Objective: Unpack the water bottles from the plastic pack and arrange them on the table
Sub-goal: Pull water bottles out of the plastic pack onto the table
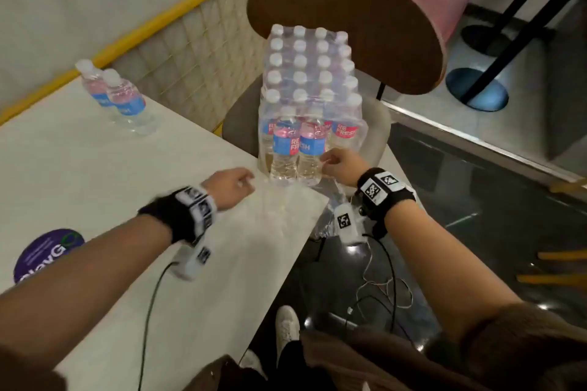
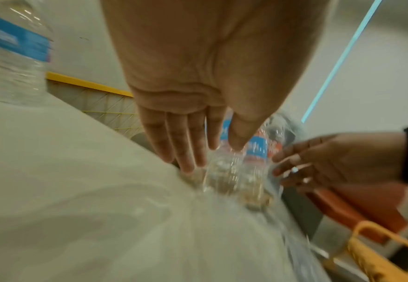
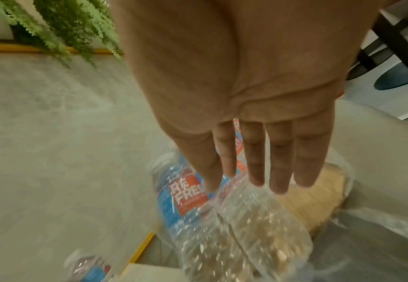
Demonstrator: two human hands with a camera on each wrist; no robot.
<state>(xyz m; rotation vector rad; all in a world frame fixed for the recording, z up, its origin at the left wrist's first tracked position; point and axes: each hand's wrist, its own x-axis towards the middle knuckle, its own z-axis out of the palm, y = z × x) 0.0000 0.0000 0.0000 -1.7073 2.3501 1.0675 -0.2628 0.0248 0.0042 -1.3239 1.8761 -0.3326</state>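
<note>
A shrink-wrapped pack of water bottles (image 1: 305,73) stands on a chair seat by the table's corner. Its near side is torn open, baring two blue-and-red-labelled bottles (image 1: 284,149) (image 1: 311,149). My right hand (image 1: 336,165) is at the lower side of the right one, fingers straight in the right wrist view (image 3: 246,183), gripping nothing. My left hand (image 1: 235,184) hovers empty over the table edge, its straight fingers (image 2: 188,166) pointing at the bared bottles (image 2: 241,171). Two unpacked bottles (image 1: 127,101) (image 1: 95,86) stand at the table's far left.
Loose plastic film (image 1: 295,200) lies over the white table's (image 1: 95,184) near corner. The wooden chair back (image 1: 349,25) rises behind the pack. A yellow-railed mesh partition (image 1: 190,51) borders the table's far side. A purple round sticker (image 1: 47,254) marks the tabletop. Cables (image 1: 381,279) hang below my right wrist.
</note>
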